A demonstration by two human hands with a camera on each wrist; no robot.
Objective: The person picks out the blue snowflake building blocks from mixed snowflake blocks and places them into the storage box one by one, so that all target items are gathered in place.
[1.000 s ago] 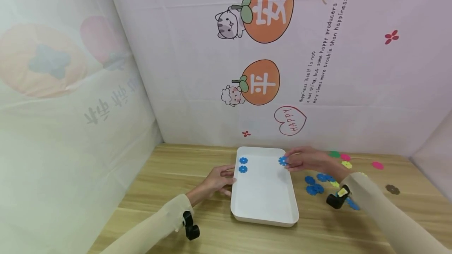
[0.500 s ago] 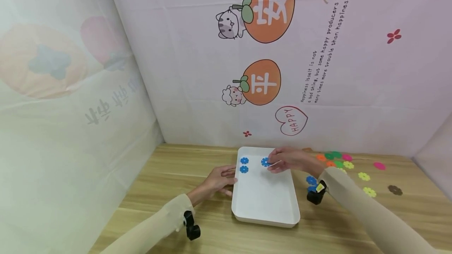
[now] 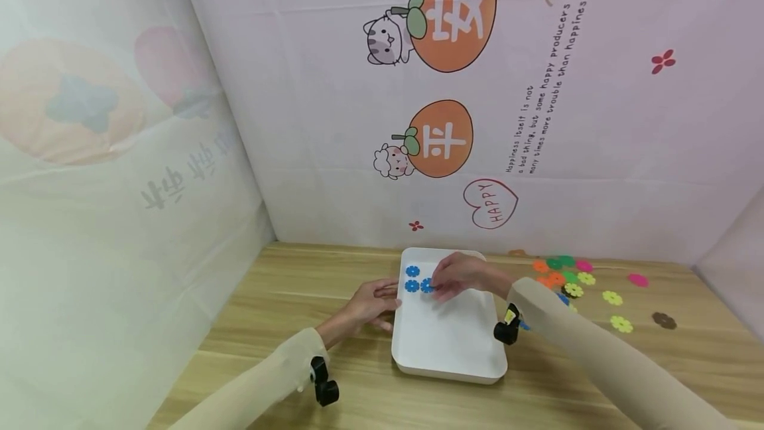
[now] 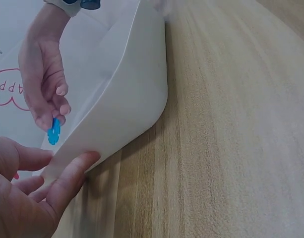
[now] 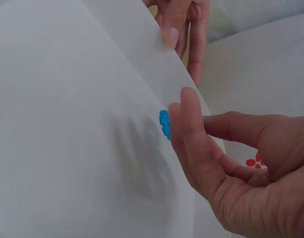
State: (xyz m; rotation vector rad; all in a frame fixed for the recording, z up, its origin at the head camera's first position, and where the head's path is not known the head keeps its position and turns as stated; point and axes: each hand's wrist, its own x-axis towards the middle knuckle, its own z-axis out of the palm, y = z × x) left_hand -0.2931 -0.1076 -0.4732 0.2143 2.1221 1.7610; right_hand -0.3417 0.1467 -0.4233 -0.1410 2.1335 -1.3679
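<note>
A white tray lies on the wooden table. Inside its far left corner are two blue snowflake discs, one behind the other. My right hand reaches over the tray and pinches a third blue disc by its edge, beside the nearer of the two. In the right wrist view this disc shows partly, the rest hidden behind my fingers. My left hand grips the tray's left wall; in the right wrist view its thumb laps over the rim, with other fingers outside.
Right of the tray lie scattered discs: orange, green, pink, yellow and a brown one. My right forearm partly covers more blue ones. A printed cloth stands behind the table, another cloth at the left.
My right hand has carried the blue disc leftward from the tray's right rim to beside the two discs at the left. My left hand keeps its grip on the tray.
</note>
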